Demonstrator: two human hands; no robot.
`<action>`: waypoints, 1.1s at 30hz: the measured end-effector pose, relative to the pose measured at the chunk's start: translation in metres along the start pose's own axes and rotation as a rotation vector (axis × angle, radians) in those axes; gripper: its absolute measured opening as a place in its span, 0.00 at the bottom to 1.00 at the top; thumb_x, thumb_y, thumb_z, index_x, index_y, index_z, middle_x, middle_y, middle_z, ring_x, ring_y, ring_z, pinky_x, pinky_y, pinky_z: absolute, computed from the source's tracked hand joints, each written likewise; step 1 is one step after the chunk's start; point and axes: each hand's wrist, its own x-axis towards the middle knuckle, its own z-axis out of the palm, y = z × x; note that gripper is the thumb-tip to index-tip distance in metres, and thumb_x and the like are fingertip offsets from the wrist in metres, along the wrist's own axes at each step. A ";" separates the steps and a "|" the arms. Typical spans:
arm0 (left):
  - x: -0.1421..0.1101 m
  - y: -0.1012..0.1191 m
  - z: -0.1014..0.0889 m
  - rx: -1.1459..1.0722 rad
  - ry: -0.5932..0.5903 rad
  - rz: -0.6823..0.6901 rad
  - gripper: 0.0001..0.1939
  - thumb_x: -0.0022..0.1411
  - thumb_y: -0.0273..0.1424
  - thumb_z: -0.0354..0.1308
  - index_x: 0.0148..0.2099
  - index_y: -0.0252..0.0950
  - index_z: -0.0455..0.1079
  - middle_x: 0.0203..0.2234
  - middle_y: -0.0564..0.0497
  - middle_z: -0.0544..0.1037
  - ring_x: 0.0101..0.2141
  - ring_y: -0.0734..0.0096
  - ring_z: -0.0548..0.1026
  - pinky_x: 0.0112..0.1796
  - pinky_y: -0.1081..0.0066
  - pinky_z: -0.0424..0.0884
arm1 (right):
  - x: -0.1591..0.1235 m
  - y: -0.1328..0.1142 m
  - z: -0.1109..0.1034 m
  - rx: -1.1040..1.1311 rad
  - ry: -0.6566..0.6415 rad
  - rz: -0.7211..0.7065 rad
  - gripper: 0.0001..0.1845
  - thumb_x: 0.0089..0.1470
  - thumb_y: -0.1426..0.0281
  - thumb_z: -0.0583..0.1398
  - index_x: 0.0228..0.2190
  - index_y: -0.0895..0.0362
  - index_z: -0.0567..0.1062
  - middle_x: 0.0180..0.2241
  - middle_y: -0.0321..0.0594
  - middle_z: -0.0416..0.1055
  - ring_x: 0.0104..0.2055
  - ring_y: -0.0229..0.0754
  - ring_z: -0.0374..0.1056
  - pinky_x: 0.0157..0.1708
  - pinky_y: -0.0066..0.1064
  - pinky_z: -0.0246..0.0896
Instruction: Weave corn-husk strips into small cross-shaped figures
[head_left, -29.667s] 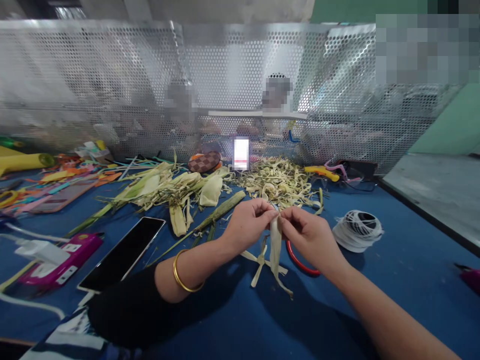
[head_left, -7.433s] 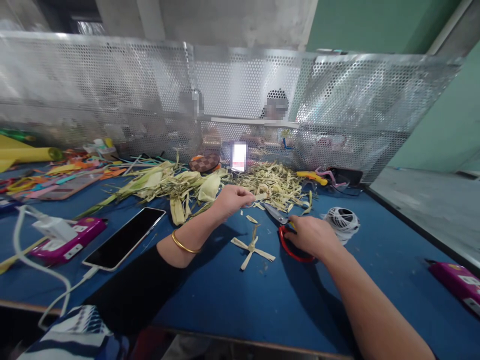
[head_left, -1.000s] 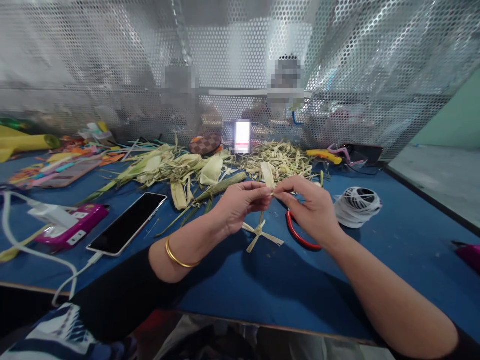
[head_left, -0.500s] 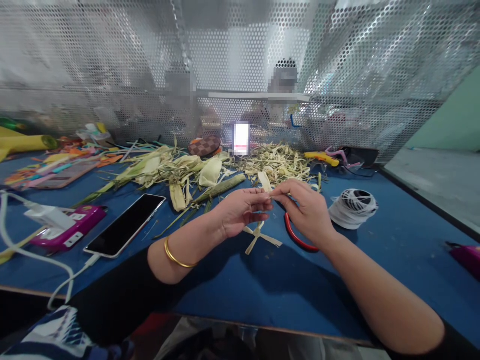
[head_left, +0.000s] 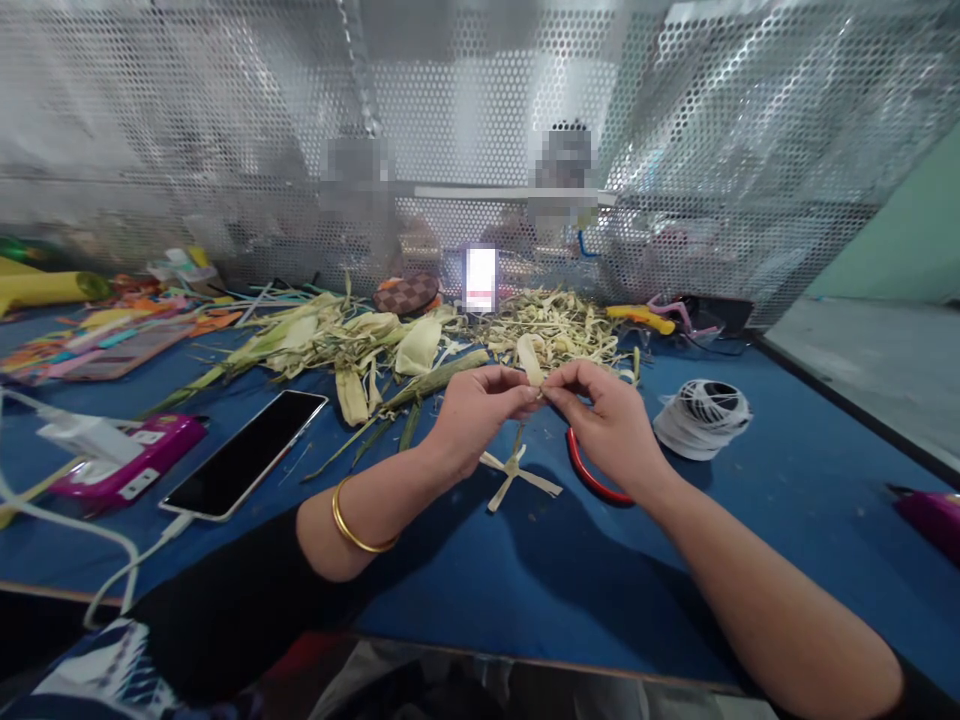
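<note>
My right hand [head_left: 611, 425] partly covers a red handle [head_left: 589, 478]; my fingertips [head_left: 523, 400] hide the lower end of a pale husk strip [head_left: 528, 355]. Pixel blocks obscure two heads [head_left: 566, 160] behind the mesh panel [head_left: 465, 90]; the view's right edge crops a purple object [head_left: 932, 518].

Yr bench [head_left: 450, 600]: matt blue top, smooth-looking.
Husk strip [head_left: 528, 357] you hold: dry, papery, matt. Husk heap [head_left: 559, 322] twd far edge: rough, fibrous. Phone [head_left: 246, 455], twd nr-left corner: glossy blk, glass-like. Power strip [head_left: 161, 452], twd left edge: shiny magenta plastic. Thread roll [head_left: 694, 435] twd right edge: matt wht fibre. Mesh panel [head_left: 480, 110] past far edge: shiny perf'd metal. Yr bangle [head_left: 340, 520]: polished gold-tone metal.
</note>
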 end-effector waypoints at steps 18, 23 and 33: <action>0.001 0.004 -0.002 -0.019 -0.051 -0.103 0.06 0.47 0.25 0.65 0.30 0.31 0.72 0.23 0.51 0.77 0.26 0.74 0.76 0.35 0.70 0.72 | 0.004 0.000 -0.001 0.337 0.046 0.090 0.04 0.49 0.72 0.61 0.26 0.55 0.69 0.22 0.32 0.67 0.26 0.36 0.65 0.28 0.30 0.61; 0.002 0.007 -0.004 -0.043 -0.039 -0.150 0.06 0.48 0.23 0.64 0.29 0.31 0.70 0.21 0.52 0.77 0.24 0.75 0.75 0.31 0.73 0.71 | 0.004 0.001 -0.006 0.153 -0.002 -0.065 0.04 0.54 0.72 0.59 0.28 0.54 0.73 0.27 0.35 0.72 0.30 0.39 0.67 0.32 0.32 0.63; 0.003 0.011 -0.009 -0.147 -0.114 -0.343 0.03 0.50 0.22 0.61 0.28 0.33 0.70 0.22 0.50 0.77 0.25 0.76 0.75 0.28 0.77 0.69 | 0.005 0.001 -0.011 0.057 -0.034 -0.145 0.06 0.55 0.72 0.58 0.28 0.53 0.73 0.29 0.36 0.74 0.33 0.40 0.69 0.35 0.32 0.62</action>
